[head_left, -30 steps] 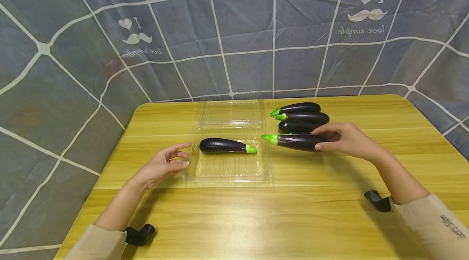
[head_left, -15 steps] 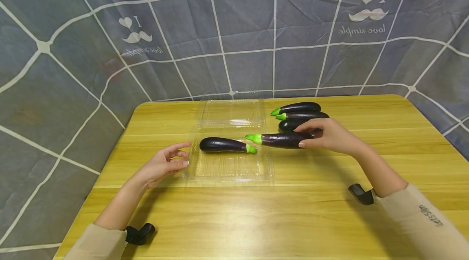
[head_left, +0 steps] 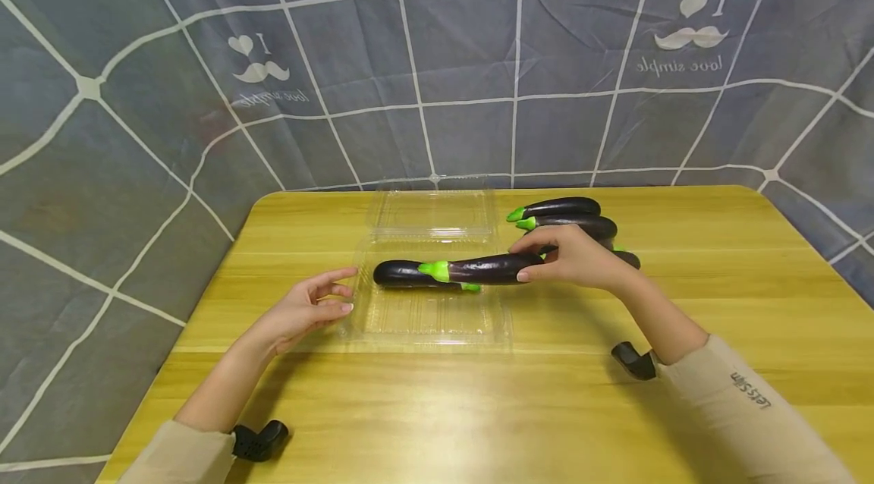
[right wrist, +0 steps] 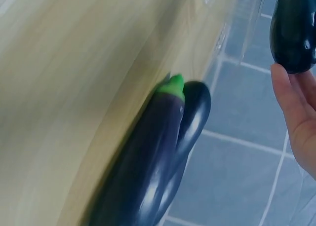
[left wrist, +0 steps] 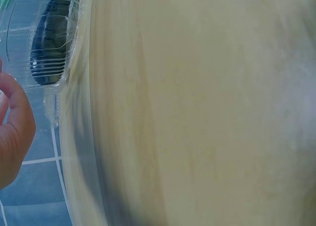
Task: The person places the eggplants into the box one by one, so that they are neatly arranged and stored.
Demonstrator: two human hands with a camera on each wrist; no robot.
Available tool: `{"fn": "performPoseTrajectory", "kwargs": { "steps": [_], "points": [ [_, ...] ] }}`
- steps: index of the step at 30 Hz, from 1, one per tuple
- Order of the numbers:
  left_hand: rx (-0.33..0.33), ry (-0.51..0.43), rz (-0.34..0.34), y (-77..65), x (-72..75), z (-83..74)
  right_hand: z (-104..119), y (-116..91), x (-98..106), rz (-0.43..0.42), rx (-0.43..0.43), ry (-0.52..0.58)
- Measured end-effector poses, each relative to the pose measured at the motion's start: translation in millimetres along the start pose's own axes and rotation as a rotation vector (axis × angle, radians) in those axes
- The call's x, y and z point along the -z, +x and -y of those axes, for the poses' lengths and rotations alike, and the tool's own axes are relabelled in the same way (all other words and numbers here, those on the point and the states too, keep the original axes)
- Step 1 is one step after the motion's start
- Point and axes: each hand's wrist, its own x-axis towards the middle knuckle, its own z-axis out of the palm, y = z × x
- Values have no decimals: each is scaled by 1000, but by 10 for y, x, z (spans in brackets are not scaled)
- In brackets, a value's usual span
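My right hand [head_left: 580, 260] pinches a dark purple eggplant [head_left: 488, 269] by its rounded end. Its green stem points left, above the clear plastic clamshell box [head_left: 430, 321]. Inside that box lies another eggplant [head_left: 396, 274], partly covered in the head view by the held one. My left hand [head_left: 300, 311] is beside the box's left rim with loosely bent fingers; whether the fingertips touch the plastic is hard to tell. In the right wrist view, thumb and fingers meet the held eggplant's blunt end [right wrist: 294, 36]. The left wrist view shows the boxed eggplant [left wrist: 49, 46] through ridged plastic.
The box's lid [head_left: 433, 212] is folded back toward the grey tiled-print curtain [head_left: 464, 131]. To the right lie several more eggplants [head_left: 563, 205], side by side and partly hidden by my right hand. Everything stands on a wooden table [head_left: 423, 408].
My right hand has carried the eggplant left, from beside the other eggplants to over the box. The left hand has stayed in place.
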Motion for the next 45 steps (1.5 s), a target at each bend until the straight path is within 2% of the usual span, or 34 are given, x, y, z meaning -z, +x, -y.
{"fn": "performPoseTrajectory", "kwargs": {
  "steps": [10,17,24,45],
  "points": [
    [-10,-19,12,0,-11,7,93,218,-222,34,51,23],
    [-1,-8,2,8,3,-4,144,363,-361,78,5,34],
    [4,-6,-4,-9,-2,-8,184,444,-475,102,13,31],
    [5,-23,2,-4,-14,-20,175,543,-714,64,98,-140]
  ]
}}
